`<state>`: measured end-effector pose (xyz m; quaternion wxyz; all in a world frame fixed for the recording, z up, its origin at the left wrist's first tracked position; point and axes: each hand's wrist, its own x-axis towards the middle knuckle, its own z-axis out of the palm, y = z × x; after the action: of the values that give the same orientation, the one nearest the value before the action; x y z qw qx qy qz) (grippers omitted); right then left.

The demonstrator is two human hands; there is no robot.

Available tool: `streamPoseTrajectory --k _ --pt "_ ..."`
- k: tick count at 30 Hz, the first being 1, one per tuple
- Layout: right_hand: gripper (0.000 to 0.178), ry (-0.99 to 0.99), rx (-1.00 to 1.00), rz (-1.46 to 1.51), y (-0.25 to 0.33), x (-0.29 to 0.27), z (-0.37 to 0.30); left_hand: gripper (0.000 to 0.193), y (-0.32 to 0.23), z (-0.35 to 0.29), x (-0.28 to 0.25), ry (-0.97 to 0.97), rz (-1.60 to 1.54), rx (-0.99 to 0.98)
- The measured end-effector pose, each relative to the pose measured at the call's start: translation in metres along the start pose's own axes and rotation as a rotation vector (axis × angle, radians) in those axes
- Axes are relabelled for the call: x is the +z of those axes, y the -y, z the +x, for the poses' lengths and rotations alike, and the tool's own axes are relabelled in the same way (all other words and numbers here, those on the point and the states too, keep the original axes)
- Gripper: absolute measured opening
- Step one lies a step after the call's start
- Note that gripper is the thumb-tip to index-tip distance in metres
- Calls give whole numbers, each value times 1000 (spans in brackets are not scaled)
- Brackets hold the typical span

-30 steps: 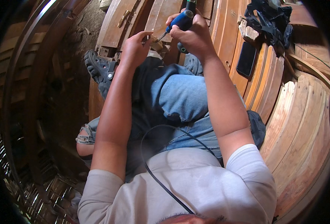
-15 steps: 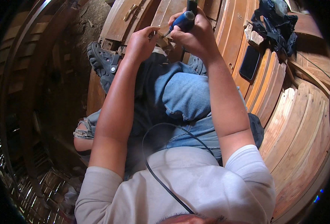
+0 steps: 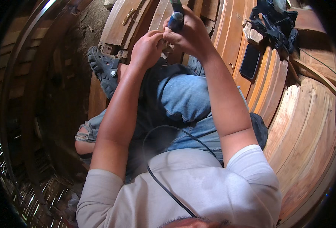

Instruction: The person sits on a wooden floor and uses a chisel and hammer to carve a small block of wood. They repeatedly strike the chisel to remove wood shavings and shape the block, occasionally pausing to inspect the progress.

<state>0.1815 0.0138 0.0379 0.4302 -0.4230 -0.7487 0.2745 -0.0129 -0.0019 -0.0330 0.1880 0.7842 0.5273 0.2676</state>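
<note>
Right hand [image 3: 189,36] of mine is wrapped round a blue tool handle [image 3: 175,24], the thumb lying toward my other hand and the paler round end of the handle poking up out of the fist. A dark cylinder with a green part [image 3: 177,7] rises just beyond that end, and I can't say whether it belongs to the same tool or to a second one. Left hand [image 3: 148,49] is right beside it, fingers curled in, their tips close to the right thumb or touching it; whether they pinch anything I can't make out, as my own knuckles cover the spot. The handle looks hard and smooth, so I judge it stiff, fairly light and in little danger of breaking, though a sweaty or dusty palm might let it twist. Its thick blue body seems the place to hold, away from whatever end is hidden under my fingers. Well to the right of my right hand, a black phone [image 3: 250,62] lies on wooden boards [image 3: 228,38], with a black bundle [image 3: 274,22] just past it; the phone, I think, would be slick and fragile, best lifted by its edges
</note>
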Motion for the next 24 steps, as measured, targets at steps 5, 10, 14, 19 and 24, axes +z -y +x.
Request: streamPoseTrajectory --k 5,10,14,19,24 --pt "29 -44 -21 70 -14 1 -7 28 2 2 6 -118 76 131" --pt "26 -55 -34 94 -13 2 -6 32 9 0 7 -85 -8 101" --pt "28 -67 -135 -2 -8 2 -3 33 1 -4 10 -88 -8 23" --pt "34 -97 -184 -7 -13 4 -5 32 -2 -5 8 -52 87 20" --pt "31 -66 -48 64 -7 1 -6 30 -3 -7 7 -54 125 -8"
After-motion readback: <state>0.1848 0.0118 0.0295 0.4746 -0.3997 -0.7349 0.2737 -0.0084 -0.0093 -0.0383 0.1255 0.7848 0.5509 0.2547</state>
